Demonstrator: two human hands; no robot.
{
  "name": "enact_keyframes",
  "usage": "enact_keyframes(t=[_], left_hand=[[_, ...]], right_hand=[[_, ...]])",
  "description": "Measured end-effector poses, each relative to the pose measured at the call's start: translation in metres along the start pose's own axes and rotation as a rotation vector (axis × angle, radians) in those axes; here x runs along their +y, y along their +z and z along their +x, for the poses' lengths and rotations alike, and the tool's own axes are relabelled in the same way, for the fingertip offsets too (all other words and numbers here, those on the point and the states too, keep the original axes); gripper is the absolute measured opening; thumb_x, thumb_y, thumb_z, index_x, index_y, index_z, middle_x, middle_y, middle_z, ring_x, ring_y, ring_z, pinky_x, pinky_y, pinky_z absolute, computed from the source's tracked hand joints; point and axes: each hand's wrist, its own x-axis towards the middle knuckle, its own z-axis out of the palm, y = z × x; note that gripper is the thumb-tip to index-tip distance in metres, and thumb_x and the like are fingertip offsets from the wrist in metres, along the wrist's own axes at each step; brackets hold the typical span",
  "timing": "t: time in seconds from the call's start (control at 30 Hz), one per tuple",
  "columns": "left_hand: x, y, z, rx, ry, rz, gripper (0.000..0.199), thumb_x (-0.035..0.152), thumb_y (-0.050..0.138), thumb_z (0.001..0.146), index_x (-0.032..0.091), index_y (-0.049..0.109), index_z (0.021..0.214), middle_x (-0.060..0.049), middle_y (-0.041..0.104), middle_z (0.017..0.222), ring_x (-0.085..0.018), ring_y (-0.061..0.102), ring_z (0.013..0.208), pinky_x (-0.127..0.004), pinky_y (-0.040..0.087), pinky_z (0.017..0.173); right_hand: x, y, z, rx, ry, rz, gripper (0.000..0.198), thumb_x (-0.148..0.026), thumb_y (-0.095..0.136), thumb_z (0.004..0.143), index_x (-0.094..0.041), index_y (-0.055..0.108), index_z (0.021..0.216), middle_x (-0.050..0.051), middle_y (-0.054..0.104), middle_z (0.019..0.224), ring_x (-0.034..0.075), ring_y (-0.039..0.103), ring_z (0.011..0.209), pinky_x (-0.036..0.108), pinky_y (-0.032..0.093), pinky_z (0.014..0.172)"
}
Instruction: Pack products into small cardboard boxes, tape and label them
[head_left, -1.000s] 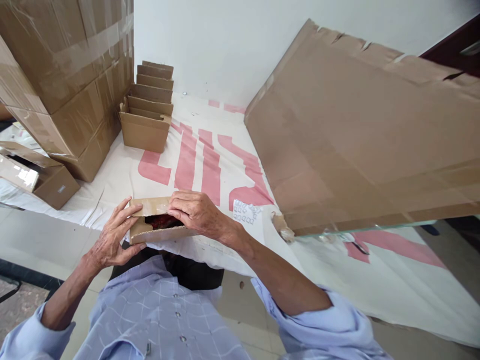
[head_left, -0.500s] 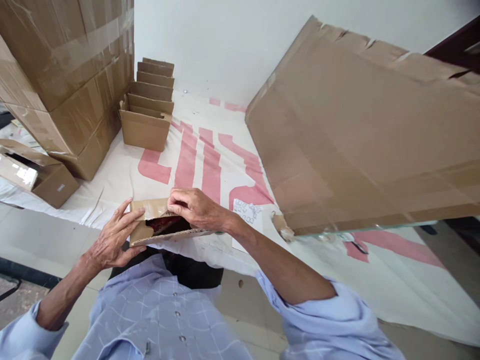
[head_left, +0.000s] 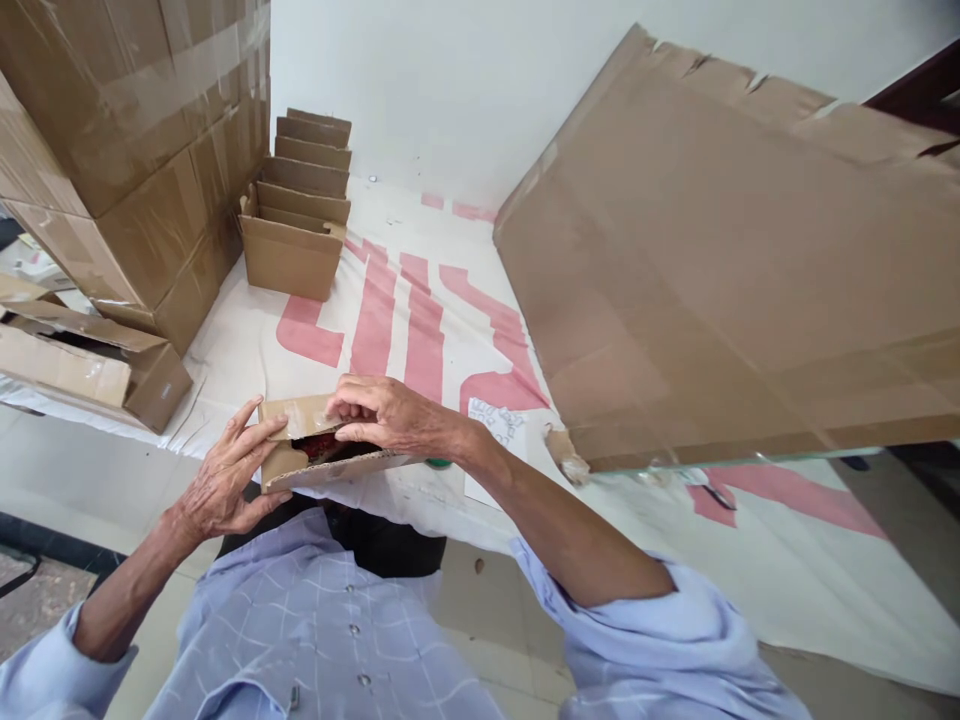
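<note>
I see the left carton (head_left: 97,375) has slid rightward, while left hand (head_left: 225,475) clamps the small box (head_left: 330,473), still gaping, and whether right hand (head_left: 390,415) pinches its flap (head_left: 304,418) I cannot tell.

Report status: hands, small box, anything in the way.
Left hand holding small box, left end. Right hand at taped flap. Box part open, something red inside. Right hand partly hides the inside.

The shirt (head_left: 322,600) worn is light blue with thin white crossing lines, its sleeves (head_left: 667,640) rolled up, a pocket (head_left: 244,695) left of the row of buttons (head_left: 355,630), and black trousers (head_left: 390,547) beyond those buttons.
</note>
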Motion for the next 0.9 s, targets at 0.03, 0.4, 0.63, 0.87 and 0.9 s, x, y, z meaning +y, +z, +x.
enact_keyframes(t=[0.03,0.4,0.63,0.87,0.9], left_hand=[[0.000,0.000,0.000,0.000,0.000,0.001,0.080,0.036,0.073,0.100,0.019,0.037,0.170,-0.024,0.061,0.157,-0.048,0.031,0.167,-0.074,0.048,0.124],[-0.003,-0.002,0.007,-0.038,0.045,0.051,0.086,0.037,0.070,0.103,0.018,0.027,0.176,-0.024,0.059,0.161,-0.048,0.037,0.164,-0.074,0.045,0.125],[0.000,-0.004,0.016,-0.038,0.075,0.057,0.087,0.037,0.070,0.102,0.015,0.027,0.175,-0.026,0.062,0.156,-0.047,0.046,0.156,-0.073,0.045,0.124],[0.004,-0.009,0.025,-0.128,0.027,0.020,0.088,0.040,0.066,0.102,0.021,0.023,0.177,-0.024,0.060,0.161,-0.042,0.060,0.138,-0.070,0.044,0.121],[0.004,-0.010,0.026,-0.137,0.021,0.024,0.089,0.040,0.066,0.102,0.021,0.022,0.177,-0.023,0.060,0.160,-0.041,0.061,0.136,-0.069,0.044,0.120]], right_hand=[[0.002,0.001,0.001,0.001,-0.033,-0.013,0.004,-0.019,0.069,0.098,-0.020,0.072,0.098,0.004,0.069,0.094,0.018,0.063,0.084,0.032,0.050,0.081],[0.007,0.006,0.016,0.215,0.210,0.218,0.017,-0.032,0.062,0.089,-0.019,0.065,0.078,-0.001,0.065,0.075,0.014,0.056,0.069,0.029,0.044,0.069],[0.012,0.004,0.025,0.137,0.300,0.390,0.023,-0.043,0.063,0.081,-0.020,0.061,0.077,-0.004,0.055,0.065,0.012,0.048,0.060,0.027,0.038,0.059],[0.007,-0.001,0.031,0.068,0.311,0.356,0.018,-0.038,0.061,0.078,-0.020,0.060,0.075,-0.004,0.056,0.066,0.012,0.049,0.060,0.026,0.037,0.059],[0.007,0.000,0.030,0.098,0.308,0.349,0.018,-0.038,0.061,0.078,-0.020,0.060,0.074,-0.004,0.055,0.066,0.012,0.048,0.061,0.026,0.037,0.059]])
